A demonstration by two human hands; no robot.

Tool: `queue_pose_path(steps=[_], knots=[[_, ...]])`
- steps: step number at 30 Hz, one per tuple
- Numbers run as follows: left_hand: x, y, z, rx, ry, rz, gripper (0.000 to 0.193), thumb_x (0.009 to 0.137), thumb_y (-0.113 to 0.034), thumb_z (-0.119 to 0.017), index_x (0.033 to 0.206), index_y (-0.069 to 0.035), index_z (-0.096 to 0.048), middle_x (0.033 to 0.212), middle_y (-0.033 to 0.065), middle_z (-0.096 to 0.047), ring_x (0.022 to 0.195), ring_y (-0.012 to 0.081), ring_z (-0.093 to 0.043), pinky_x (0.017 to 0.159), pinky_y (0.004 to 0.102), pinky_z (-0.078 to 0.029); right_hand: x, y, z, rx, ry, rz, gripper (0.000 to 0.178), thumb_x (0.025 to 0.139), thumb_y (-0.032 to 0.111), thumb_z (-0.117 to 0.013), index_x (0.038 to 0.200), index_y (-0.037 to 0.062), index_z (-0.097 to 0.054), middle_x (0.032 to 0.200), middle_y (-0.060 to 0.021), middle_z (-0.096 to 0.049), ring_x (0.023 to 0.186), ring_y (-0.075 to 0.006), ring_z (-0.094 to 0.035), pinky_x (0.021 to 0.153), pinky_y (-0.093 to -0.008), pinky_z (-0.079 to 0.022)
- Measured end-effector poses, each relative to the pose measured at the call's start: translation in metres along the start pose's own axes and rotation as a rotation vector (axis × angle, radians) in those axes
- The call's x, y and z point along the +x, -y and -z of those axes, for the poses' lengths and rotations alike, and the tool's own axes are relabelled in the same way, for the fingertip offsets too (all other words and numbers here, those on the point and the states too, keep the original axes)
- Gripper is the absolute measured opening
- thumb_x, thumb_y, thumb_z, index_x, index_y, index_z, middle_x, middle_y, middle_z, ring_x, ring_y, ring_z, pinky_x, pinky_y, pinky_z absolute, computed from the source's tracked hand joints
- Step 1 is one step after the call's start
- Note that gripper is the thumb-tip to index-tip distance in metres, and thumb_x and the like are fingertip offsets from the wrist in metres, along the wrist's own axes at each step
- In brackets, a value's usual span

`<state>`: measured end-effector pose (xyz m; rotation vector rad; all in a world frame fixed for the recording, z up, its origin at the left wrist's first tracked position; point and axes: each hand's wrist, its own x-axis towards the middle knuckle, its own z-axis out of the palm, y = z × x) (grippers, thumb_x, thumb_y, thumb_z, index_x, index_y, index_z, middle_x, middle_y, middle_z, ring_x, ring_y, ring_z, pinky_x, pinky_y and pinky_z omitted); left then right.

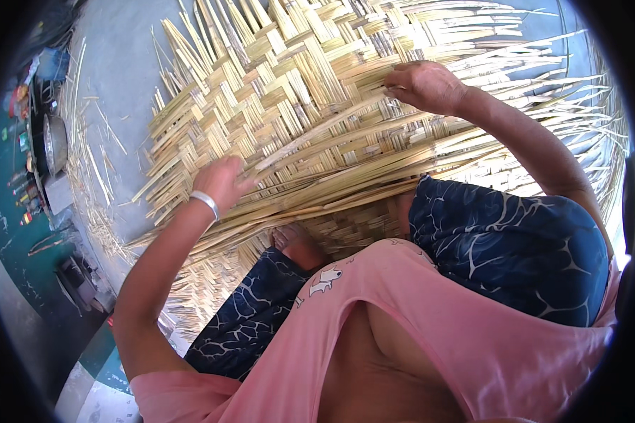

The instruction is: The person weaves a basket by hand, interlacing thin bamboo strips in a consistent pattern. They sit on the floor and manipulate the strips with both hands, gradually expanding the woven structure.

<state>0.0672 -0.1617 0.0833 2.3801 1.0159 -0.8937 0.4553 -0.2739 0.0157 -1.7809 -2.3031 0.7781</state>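
A large mat woven from pale yellow, flattened reed strips spreads over the floor in front of me and under my feet. One long reed strip slants across the weave between my hands. At its left end my left hand, with a silver bangle on the wrist, is closed on it, fingertips low against the mat. Farther off to the right, my right hand has its fingers curled and pinched at the strip's other end. A bundle of loose reed strips lies across the mat closer to me, just beyond my feet.
Long unwoven reed ends fan out over the grey floor at the right. Reed scraps litter the floor at the left. Beyond them, a metal bowl and small items stand by a green wall. My bare foot rests on the mat.
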Motion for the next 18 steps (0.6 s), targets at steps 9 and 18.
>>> queue_pose_path(steps=[9, 18], knots=[[-0.003, 0.016, -0.004, -0.064, -0.230, 0.031, 0.021, 0.090, -0.022, -0.053, 0.105, -0.006, -0.054, 0.081, 0.0164, -0.064, 0.071, 0.0327, -0.063, 0.062, 0.0450, -0.050, -0.004, 0.004, 0.002, 0.175, 0.001, -0.047, 0.024, 0.090, 0.026, -0.057, 0.097, 0.0031, -0.061, 0.089, -0.0129, -0.062, 0.079, -0.0242, -0.064, 0.077, -0.0385, -0.052], [0.084, -0.138, 0.119, -0.185, -0.595, -0.308, 0.032, 0.089, 0.001, -0.042, 0.113, -0.006, -0.062, 0.095, 0.0123, -0.066, 0.070, 0.0199, -0.062, 0.068, 0.0320, -0.055, 0.027, 0.069, 0.011, 0.930, 0.049, 0.097, 0.050, 0.089, 0.037, -0.061, 0.127, 0.0086, -0.047, 0.121, -0.0156, -0.056, 0.112, -0.0278, -0.055, 0.097, -0.0415, -0.045]])
